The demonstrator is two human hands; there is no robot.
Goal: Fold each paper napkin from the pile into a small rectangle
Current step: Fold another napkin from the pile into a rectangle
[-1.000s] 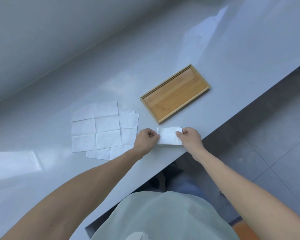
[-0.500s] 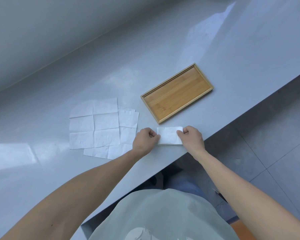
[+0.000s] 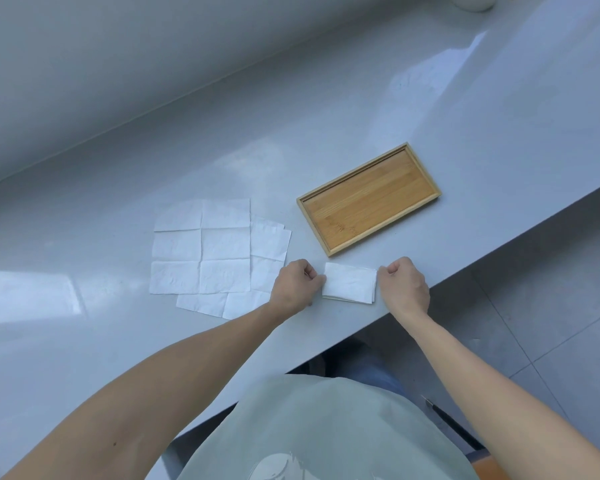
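A: Both hands are down at the near edge of the grey tabletop (image 3: 361, 109), and between them lies the folded napkin (image 3: 349, 283), a small white rectangle lying flat.

B: The left hand (image 3: 296, 285) is curled into a loose fist, its fingers (image 3: 311, 271) tucked in and touching the napkin's left short edge. Pinching or just pressing?

A: Hard to say. The fingertips meet the paper, but I cannot tell whether any paper sits between them. Same on the other side: the right hand (image 3: 404, 285) is curled too, knuckles up, fingers closed at the right short edge.

B: A few layers show along the napkin's near edge, stacked thin, slightly stepped.

A: Just past the fingers, on the far side, sits the wooden tray (image 3: 329, 250), long and shallow, angled across the tabletop. Its near corner is close to the napkin but not touching.

B: And out beyond the left hand's knuckles, the pile of napkins (image 3: 201, 251), opened flat, creased into squares. Several sheets overlap, the lower ones fanned out toward the left hand.

A: The pile's nearest corner runs under or right up against the left wrist; I cannot tell which.
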